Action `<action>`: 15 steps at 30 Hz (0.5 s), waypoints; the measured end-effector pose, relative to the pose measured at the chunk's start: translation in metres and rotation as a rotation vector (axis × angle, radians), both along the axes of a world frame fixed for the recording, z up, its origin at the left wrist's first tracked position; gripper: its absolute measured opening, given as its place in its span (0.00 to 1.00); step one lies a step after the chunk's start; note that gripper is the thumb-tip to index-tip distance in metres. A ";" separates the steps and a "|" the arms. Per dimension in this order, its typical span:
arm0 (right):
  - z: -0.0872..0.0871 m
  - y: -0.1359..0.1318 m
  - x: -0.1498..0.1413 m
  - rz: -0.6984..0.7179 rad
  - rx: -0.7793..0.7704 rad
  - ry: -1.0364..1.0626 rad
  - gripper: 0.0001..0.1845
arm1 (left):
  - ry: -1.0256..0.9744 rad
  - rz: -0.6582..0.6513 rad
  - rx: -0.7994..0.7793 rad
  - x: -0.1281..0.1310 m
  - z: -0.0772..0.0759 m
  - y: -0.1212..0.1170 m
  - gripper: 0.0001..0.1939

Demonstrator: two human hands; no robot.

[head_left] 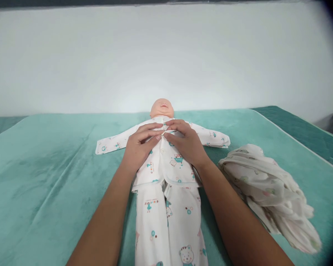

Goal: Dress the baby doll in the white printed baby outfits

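A baby doll [162, 108] lies on its back, head at the far end, dressed in a white printed jacket [174, 168] and matching trousers [152, 225]. Both jacket sleeves stretch out to the sides. On the doll's chest, my left hand [144, 142] pinches the left front edge of the jacket between thumb and fingers. Opposite it, my right hand [184, 140] grips the other front edge, the two thumbs almost meeting at the centre line. A small button shows just below the fingertips; what lies directly between them is hidden.
A crumpled white printed cloth [266, 184] lies to the right, beside my right forearm. Underneath everything is a teal blanket [50, 177] with a fold line on the left. A darker green surface [302, 129] shows at the right, and a white wall [161, 55] stands behind.
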State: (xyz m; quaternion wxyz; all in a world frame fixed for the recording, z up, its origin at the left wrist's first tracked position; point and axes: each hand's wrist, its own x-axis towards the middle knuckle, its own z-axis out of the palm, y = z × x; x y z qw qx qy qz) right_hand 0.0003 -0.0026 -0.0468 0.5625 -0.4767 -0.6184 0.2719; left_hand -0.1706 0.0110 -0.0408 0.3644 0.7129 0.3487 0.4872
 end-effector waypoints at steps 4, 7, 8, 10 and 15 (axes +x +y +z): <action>0.000 0.001 0.002 0.039 0.013 -0.014 0.02 | -0.044 0.019 -0.025 0.002 -0.001 0.001 0.05; -0.001 0.001 0.004 0.079 0.052 -0.019 0.03 | -0.022 0.045 -0.030 0.004 0.001 0.001 0.04; -0.001 0.001 0.005 0.091 0.067 -0.023 0.04 | 0.002 0.061 -0.019 0.005 0.002 0.000 0.04; -0.002 0.002 0.006 0.112 0.087 -0.028 0.05 | 0.063 0.096 0.023 0.007 0.003 -0.001 0.05; -0.003 0.004 0.005 0.120 0.158 0.030 0.09 | 0.155 0.087 0.088 0.008 0.005 -0.001 0.07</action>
